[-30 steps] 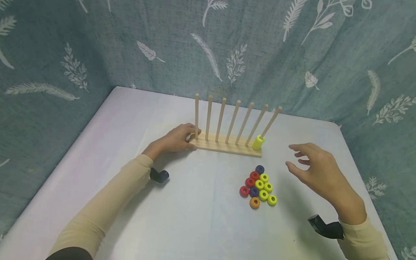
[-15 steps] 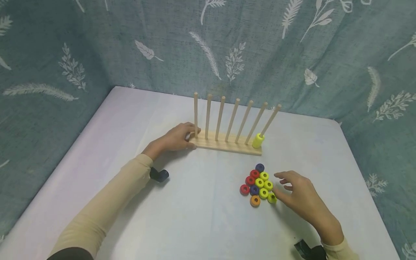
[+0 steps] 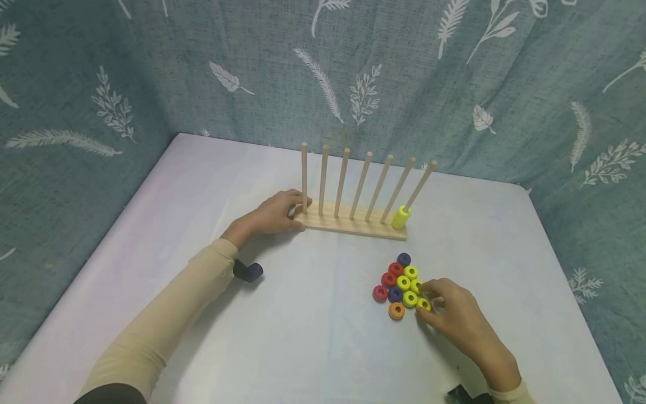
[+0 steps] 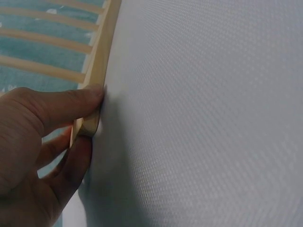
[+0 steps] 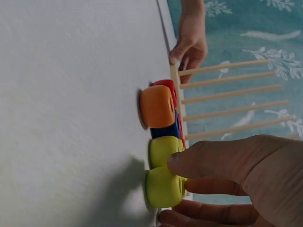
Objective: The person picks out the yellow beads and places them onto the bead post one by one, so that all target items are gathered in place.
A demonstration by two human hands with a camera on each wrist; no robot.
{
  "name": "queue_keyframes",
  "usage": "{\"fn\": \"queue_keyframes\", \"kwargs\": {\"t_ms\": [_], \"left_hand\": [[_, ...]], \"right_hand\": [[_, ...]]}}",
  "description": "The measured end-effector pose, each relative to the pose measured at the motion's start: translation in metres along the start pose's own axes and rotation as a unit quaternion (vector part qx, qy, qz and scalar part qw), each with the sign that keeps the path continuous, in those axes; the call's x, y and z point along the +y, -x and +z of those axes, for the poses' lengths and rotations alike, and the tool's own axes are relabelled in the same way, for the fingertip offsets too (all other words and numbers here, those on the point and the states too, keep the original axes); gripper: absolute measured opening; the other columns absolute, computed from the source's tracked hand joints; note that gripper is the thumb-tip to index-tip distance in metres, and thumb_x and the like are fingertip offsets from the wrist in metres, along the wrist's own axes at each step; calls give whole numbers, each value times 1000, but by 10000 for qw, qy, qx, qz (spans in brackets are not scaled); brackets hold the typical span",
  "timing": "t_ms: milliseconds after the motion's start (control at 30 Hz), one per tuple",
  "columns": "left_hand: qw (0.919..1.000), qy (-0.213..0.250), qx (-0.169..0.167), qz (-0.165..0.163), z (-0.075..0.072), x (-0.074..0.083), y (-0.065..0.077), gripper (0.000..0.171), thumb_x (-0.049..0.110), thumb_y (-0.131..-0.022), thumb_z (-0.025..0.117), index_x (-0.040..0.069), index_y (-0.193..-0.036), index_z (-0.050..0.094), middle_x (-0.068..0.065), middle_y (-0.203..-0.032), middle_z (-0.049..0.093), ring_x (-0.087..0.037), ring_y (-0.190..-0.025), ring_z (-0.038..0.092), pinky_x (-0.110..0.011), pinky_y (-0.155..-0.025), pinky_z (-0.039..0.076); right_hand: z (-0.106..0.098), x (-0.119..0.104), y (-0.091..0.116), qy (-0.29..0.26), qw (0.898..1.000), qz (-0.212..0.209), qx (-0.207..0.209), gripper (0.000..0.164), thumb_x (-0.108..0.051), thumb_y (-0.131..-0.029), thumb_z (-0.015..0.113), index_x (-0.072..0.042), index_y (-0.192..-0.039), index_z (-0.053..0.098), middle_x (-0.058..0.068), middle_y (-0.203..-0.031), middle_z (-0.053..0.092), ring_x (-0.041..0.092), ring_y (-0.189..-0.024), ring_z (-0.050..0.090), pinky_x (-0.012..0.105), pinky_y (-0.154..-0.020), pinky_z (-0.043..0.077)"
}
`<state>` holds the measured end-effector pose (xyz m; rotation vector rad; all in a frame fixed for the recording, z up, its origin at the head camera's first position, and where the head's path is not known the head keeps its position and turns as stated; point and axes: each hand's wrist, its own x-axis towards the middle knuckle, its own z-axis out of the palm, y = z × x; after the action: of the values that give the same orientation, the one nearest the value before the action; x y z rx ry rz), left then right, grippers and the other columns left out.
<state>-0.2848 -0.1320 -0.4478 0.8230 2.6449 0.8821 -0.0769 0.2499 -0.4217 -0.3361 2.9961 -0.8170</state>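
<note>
My left hand (image 3: 275,214) grips the left end of a wooden peg stand (image 3: 348,225), thumb on the front edge and fingers behind. The stand has one row of upright pegs; yellow beads (image 3: 400,219) are stacked on its rightmost peg. In front of it lies a cluster of ring-shaped beads. At the cluster's right edge, my right hand (image 3: 454,314) holds thumb and fingertips around a yellow bead (image 5: 162,188), which rests on the table. Another yellow bead (image 5: 162,150) sits right beside the thumb. The fingers' far contact is partly hidden.
Red beads (image 3: 395,269), dark blue beads (image 3: 403,259), further yellow beads (image 3: 410,298) and an orange bead (image 3: 396,311) lie close together on the white table (image 3: 282,336). A patterned green cloth (image 3: 272,73) hangs behind and along both sides.
My right hand has moved left and down from beside the cluster to the outermost yellow bead, and its thumb and fingers have drawn closer around it. The left hand stays on the peg stand.
</note>
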Motion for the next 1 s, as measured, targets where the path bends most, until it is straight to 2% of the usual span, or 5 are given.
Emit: {"fn": "queue_keyframes", "kwargs": {"t_ms": [400, 667, 1000], "left_hand": [[9999, -95, 8, -34, 2, -1, -1, 61, 16, -83, 83, 5, -139, 59, -14, -145, 50, -34, -137, 42, -49, -114, 33], [9999, -63, 60, -142, 1, 0, 1, 62, 17, -83, 83, 5, -139, 58, -14, -146, 49, -34, -137, 42, -49, -114, 33], [10000, -29, 43, -22, 1, 1, 2, 61, 15, -83, 83, 4, -138, 59, -15, -145, 50, -34, -137, 42, -49, -114, 33]], "right_hand": [[8, -1, 1, 176, 9996, 202, 59, 27, -1, -71, 84, -9, -92, 69, 3, -92, 67, 18, -85, 68, 32, -71, 60], [10, -6, -1, 467, 9985, 277, 12, 25, -4, -72, 83, -6, -94, 71, 4, -90, 68, 17, -82, 65, 36, -72, 59], [12, -8, 0, 766, 9968, 225, 14, 22, -3, -71, 82, -5, -91, 73, 4, -87, 68, 13, -76, 63, 32, -67, 58]]}}
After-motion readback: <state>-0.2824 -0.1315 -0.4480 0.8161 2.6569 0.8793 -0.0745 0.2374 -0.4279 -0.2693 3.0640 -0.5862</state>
